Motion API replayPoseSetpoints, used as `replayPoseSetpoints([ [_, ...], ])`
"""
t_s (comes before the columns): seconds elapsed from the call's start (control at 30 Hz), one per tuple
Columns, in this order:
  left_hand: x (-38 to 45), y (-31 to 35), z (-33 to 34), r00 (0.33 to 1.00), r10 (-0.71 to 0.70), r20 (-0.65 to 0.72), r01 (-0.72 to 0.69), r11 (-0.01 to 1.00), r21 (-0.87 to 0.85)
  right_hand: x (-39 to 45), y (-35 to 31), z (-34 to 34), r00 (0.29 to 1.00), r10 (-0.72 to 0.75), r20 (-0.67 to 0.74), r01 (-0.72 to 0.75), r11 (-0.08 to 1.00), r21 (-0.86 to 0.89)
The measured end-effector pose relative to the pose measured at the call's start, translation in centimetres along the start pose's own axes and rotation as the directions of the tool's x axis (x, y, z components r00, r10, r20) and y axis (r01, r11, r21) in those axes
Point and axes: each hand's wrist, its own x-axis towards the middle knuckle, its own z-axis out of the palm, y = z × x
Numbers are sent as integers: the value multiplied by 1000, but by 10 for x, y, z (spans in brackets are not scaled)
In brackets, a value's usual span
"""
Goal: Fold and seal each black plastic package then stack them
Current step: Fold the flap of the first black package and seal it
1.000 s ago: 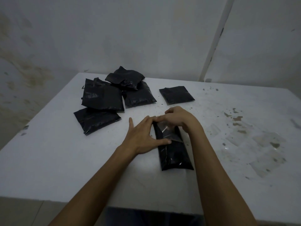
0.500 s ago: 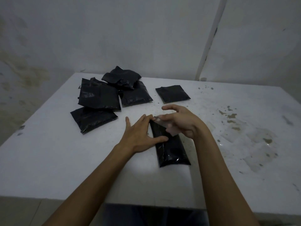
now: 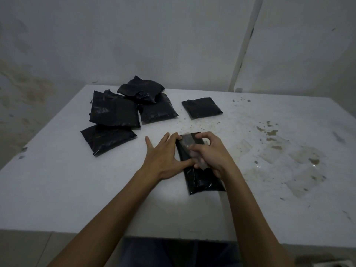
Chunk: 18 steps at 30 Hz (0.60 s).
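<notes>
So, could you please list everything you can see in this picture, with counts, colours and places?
package being worked: one, black, near centre of table, under both hands.
clear strip: one, transparent, across that package's far end.
heaped packages: about four, black, far left, overlapping.
lone package: one, black, far centre, apart from the heap.
table: one, white, stained on the right.
wall: whitish, behind.
left hand: presses the package's left edge.
right hand: pinches the strip.
</notes>
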Motion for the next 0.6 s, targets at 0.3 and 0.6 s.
replayPoseSetpoints([
  [0.3,-1,3,1,999,-31,15,31,1000,5,5,6,-3,1000,6,-12,-6,999,-43],
  [0.6,-1,2,3,1000,-9,1,9,1000,22,6,7,-3,1000,10,-20,-12,996,-91],
])
